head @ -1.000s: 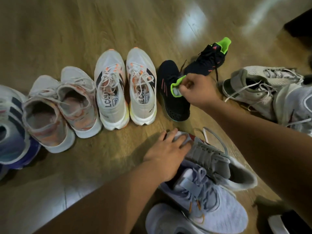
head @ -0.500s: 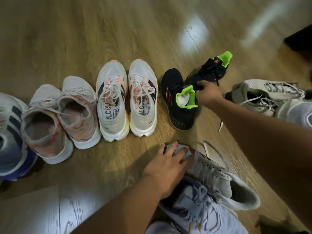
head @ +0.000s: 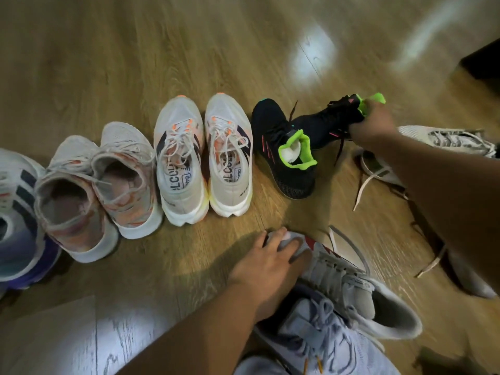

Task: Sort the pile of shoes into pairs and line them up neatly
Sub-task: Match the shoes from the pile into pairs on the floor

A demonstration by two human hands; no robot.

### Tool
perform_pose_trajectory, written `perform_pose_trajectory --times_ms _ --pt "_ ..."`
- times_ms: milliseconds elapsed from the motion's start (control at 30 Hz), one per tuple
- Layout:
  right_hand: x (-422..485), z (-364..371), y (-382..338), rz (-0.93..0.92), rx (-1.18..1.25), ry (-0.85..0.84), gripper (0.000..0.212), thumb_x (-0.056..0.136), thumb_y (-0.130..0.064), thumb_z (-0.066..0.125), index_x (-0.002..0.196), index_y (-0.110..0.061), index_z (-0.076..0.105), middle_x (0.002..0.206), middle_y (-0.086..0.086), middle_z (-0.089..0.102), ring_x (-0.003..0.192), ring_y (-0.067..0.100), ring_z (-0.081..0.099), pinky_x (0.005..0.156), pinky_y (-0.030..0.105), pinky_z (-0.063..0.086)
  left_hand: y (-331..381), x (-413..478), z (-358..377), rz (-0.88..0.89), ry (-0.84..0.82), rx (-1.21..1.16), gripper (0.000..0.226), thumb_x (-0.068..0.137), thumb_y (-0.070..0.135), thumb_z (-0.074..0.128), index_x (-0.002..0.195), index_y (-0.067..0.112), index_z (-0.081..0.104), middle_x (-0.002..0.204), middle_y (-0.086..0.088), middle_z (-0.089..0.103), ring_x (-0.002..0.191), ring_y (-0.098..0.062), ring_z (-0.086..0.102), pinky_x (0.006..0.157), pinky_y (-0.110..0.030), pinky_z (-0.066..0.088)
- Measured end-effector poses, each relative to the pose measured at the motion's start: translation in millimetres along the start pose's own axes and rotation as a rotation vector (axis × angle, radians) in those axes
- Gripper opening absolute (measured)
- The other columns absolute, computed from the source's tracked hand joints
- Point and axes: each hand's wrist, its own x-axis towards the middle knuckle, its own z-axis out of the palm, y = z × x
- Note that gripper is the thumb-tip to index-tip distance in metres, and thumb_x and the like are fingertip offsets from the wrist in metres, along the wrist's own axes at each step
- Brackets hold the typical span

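With the right hand gripping the second black knit shoe with the lime-green collar by its heel, it should swing toe-forward beside its mate on the wooden floor, while the left hand rests fingers-down on a grey laced sneaker.

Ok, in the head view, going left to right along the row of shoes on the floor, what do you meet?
Blue-and-white striped shoe → pinkish-orange pair → white pair with orange lace eyelets → black shoe with green collar standing on the floor → its mate, the second black shoe, held at the heel by the right hand.
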Motion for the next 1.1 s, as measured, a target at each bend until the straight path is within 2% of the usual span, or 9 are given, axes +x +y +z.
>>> perform_pose_trajectory --times_ms 133,300,400,500,567,767,833,933,1100 --pt "10.1 -10.3 7.1 -0.110 -0.312 -0.218 0.037 0.084 -0.011 0.066 0.118 -0.005 0.053 0.099 0.017 0.057 0.094 0.034 0.056 0.079 0.040 0.045 1.0 -2.7 0.8 0.005 0.026 -0.016 0.097 0.082 0.018 0.067 0.154 0.021 0.002 0.159 -0.010 0.004 0.147 -0.038 -0.007 0.118 -0.057 0.007" --pt "9.1 -11.3 6.1 -0.123 -0.598 -0.096 0.026 0.089 -0.022 0.065 0.094 0.002 0.058 0.074 0.014 0.051 0.077 0.037 0.058 0.064 0.038 0.044 1.7 -4.4 -1.3 0.004 0.045 -0.024 0.093 0.084 0.014 0.065 0.154 0.020 0.004 0.160 -0.009 0.002 0.147 -0.038 -0.009 0.119 -0.057 0.006" --pt "-1.4 -12.6 9.4 -0.224 -0.735 0.076 0.028 0.092 -0.032 0.058 0.081 -0.008 0.051 0.066 0.012 0.049 0.069 0.033 0.054 0.071 0.042 0.048 1.7 -6.2 -1.6 0.005 0.072 -0.056 0.084 0.086 0.014 0.059 0.154 0.019 0.010 0.159 -0.010 0.007 0.147 -0.039 -0.005 0.119 -0.057 0.007" --pt "-10.5 -15.6 6.4 -0.249 -0.622 0.164 0.027 0.094 -0.034 0.052 0.087 -0.008 0.051 0.076 0.017 0.055 0.074 0.036 0.054 0.080 0.048 0.047 1.7 -6.5 0.4 0.003 0.092 -0.058 0.083 0.085 0.013 0.060 0.153 0.020 0.012 0.158 -0.009 0.008 0.147 -0.039 -0.004 0.118 -0.058 0.009" --pt "-12.5 -10.9 -7.8 -0.211 -0.510 0.162 0.025 0.096 -0.033 0.049 0.089 -0.009 0.053 0.078 0.016 0.054 0.074 0.034 0.053 0.075 0.045 0.047 2.5 -5.5 1.7 -0.004 0.096 -0.065 0.086 0.083 0.011 0.062 0.153 0.022 0.011 0.159 -0.008 0.008 0.147 -0.038 -0.005 0.118 -0.058 0.008" --pt "-31.4 26.8 -42.5 -0.316 -0.264 -0.090 0.016 0.096 -0.018 0.040 0.103 -0.011 0.053 0.095 0.017 0.061 0.085 0.036 0.057 0.069 0.039 0.048 2.4 -4.6 0.6 0.007 0.066 -0.030 0.093 0.083 0.016 0.064 0.154 0.023 0.004 0.160 -0.007 0.004 0.148 -0.037 -0.007 0.119 -0.055 0.006" --pt "-33.8 22.9 -36.0 -0.279 -0.199 -0.074 0.016 0.099 -0.026 0.043 0.104 -0.014 0.052 0.097 0.014 0.060 0.083 0.031 0.053 0.065 0.035 0.041 2.4 -4.2 1.6 -0.007 0.087 -0.041 0.091 0.084 0.015 0.064 0.154 0.022 0.005 0.159 -0.007 0.006 0.148 -0.036 -0.007 0.120 -0.055 0.005" --pt "-47.1 20.6 -32.7 -0.216 -0.176 -0.101 0.047 0.096 -0.052 0.048 0.121 -0.013 0.046 0.100 0.008 0.054 0.089 0.027 0.051 0.072 0.036 0.041 3.9 -5.1 0.7 -0.017 0.112 -0.037 0.079 0.090 0.014 0.055 0.153 0.021 0.009 0.160 -0.008 0.008 0.148 -0.035 -0.005 0.120 -0.054 0.006" --pt "-83.5 38.4 -34.5 -0.439 -0.172 -0.165 0.051 0.086 -0.057 0.058 0.114 -0.020 0.037 0.082 -0.002 0.054 0.074 0.021 0.055 0.059 0.034 0.040 5.7 -4.3 3.4 -0.029 0.125 -0.014 0.074 0.092 0.015 0.051 0.152 0.023 0.009 0.160 -0.006 0.009 0.148 -0.035 -0.004 0.119 -0.052 0.008"
